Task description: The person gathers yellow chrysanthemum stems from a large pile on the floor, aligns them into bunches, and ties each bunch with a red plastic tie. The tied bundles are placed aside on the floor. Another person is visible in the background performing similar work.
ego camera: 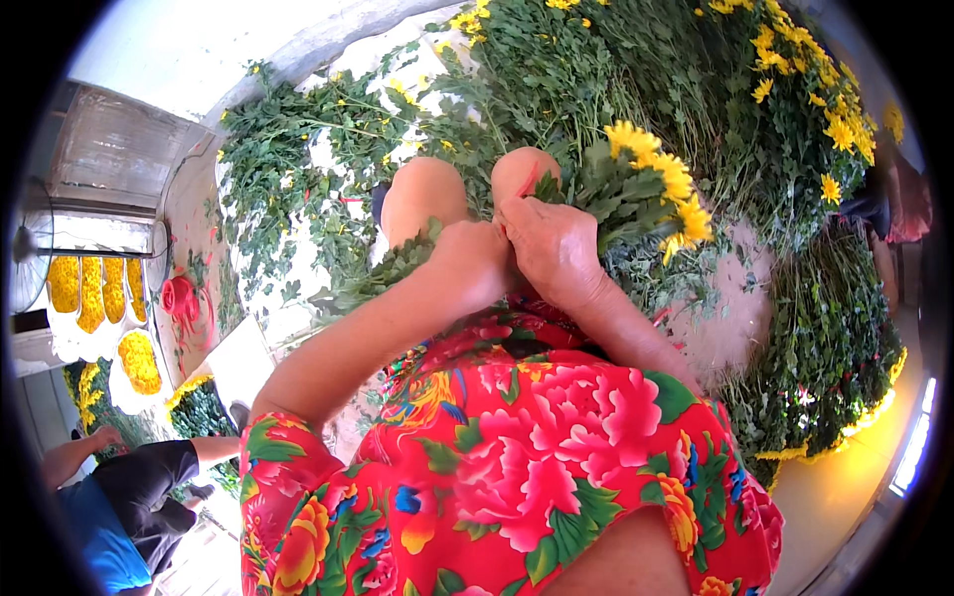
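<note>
My left hand (pixel 473 261) and my right hand (pixel 550 242) meet over my lap, thumbs close together, both closed around a bunch of yellow chrysanthemums (pixel 689 201). The flower heads point to the right, past my right hand, and leafy stems (pixel 380 276) stick out to the left below my left hand. A piece of red ribbon (pixel 530 181) shows at my right fingers, over my knee. Where exactly the ribbon runs between the hands is hidden.
Heaps of cut chrysanthemums (pixel 633 74) cover the floor ahead and to the right. At left lie a roll of red ribbon (pixel 179 296) and white-wrapped yellow bunches (pixel 139 363), near a fan (pixel 26 246). Another person (pixel 134 499) sits at lower left.
</note>
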A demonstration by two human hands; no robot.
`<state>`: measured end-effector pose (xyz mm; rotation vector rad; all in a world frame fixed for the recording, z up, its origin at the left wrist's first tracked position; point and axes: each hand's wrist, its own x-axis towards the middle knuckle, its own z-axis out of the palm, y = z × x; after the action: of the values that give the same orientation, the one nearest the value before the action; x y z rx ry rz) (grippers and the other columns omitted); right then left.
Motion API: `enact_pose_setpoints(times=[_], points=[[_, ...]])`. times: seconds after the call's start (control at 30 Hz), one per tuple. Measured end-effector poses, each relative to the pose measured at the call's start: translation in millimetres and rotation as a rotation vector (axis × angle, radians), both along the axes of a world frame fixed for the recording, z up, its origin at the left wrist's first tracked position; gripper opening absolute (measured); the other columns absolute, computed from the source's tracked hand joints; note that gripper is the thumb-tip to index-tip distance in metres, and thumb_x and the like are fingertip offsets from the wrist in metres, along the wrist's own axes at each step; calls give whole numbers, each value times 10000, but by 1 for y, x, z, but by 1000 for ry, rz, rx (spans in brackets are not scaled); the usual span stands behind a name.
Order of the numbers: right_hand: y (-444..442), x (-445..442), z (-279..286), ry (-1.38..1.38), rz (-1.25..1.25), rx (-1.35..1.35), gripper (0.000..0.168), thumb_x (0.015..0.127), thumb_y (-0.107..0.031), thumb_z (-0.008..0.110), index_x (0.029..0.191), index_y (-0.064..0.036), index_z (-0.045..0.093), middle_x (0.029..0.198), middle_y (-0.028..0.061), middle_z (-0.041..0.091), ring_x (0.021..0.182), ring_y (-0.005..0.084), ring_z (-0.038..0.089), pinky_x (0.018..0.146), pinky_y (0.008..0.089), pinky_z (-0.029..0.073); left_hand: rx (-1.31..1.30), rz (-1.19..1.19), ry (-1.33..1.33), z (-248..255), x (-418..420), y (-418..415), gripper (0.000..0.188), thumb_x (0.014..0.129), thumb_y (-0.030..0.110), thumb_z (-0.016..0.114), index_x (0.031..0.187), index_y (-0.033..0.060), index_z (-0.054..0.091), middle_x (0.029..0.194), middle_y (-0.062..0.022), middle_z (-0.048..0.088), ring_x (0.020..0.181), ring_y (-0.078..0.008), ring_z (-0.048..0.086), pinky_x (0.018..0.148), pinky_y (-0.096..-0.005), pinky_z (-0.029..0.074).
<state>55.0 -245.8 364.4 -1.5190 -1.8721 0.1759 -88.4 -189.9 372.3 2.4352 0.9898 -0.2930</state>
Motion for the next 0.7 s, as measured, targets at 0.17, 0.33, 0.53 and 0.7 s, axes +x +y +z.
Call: enact_pose_setpoints(times=[0.17, 0.33, 0.53, 0.7], points=[[6, -3, -2, 24, 12, -53, 113, 899, -149, 688, 860, -70, 616, 763, 115, 630, 694, 335, 652, 590, 407, 507, 0, -178, 113, 46, -29, 52, 531, 874, 493, 690, 1089, 10, 635, 829, -228, 687, 877, -437, 670, 793, -498, 517], [10, -8, 0, 22, 20, -54, 133, 899, -158, 695, 859, -62, 612, 761, 125, 622, 695, 343, 645, 592, 414, 498, 268, -404, 214, 24, -35, 78, 220, 918, 195, 590, 1073, 166, 743, 947, -89, 717, 874, -323, 733, 677, -461, 570], [15, -8, 4, 7, -6, -100, 153, 895, -179, 701, 824, -72, 618, 752, 123, 627, 691, 351, 641, 597, 431, 494, 407, -341, -59, 31, -42, 67, 172, 862, 174, 673, 744, 51, 654, 878, -139, 654, 945, -342, 623, 820, -471, 479], [21, -7, 8, -26, -15, -176, 177, 882, -222, 697, 798, -79, 636, 744, 143, 649, 723, 375, 656, 622, 477, 498, 114, -209, -529, 29, -57, 56, 180, 894, 198, 641, 843, 36, 700, 957, -96, 662, 956, -264, 619, 826, -394, 486]])
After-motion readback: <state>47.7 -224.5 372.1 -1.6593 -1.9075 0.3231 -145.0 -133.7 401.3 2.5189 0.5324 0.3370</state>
